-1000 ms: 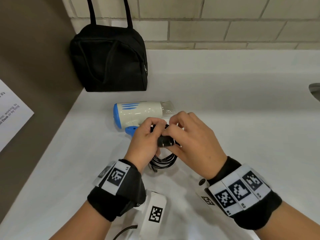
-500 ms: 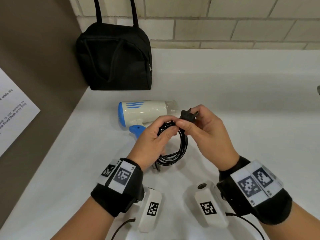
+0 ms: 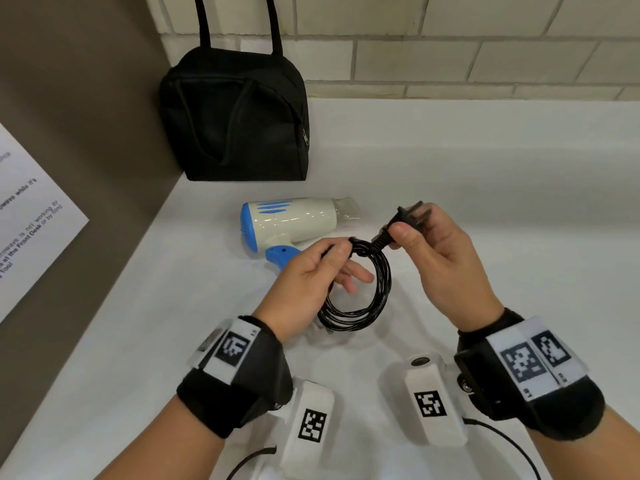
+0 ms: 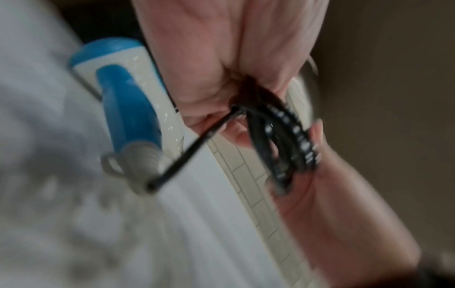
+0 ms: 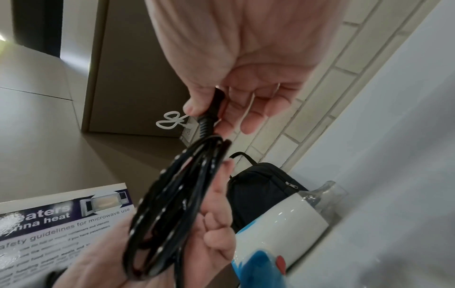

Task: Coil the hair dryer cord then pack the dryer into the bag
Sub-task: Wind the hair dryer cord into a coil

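Observation:
A white and blue hair dryer (image 3: 294,225) lies on the white counter (image 3: 485,202), nozzle to the right, in front of a black zip bag (image 3: 235,119) that stands against the tiled wall. Its black cord (image 3: 360,289) is wound into a coil of several loops held above the counter. My left hand (image 3: 311,275) pinches the top of the coil between thumb and fingers. My right hand (image 3: 436,251) pinches the black plug (image 3: 405,220), prongs pointing up and away. In the left wrist view the cord (image 4: 283,140) runs to the dryer's blue handle (image 4: 128,109).
A brown side wall (image 3: 69,133) bounds the counter on the left, with a printed microwave notice (image 3: 24,216) stuck to it. A wall socket (image 5: 188,130) shows in the right wrist view. Bare counter stretches to the right of the dryer.
Both hands have come apart: the right hand drew the plug up and to the right out of the coil, and the left hand keeps the loops, which now hang open.

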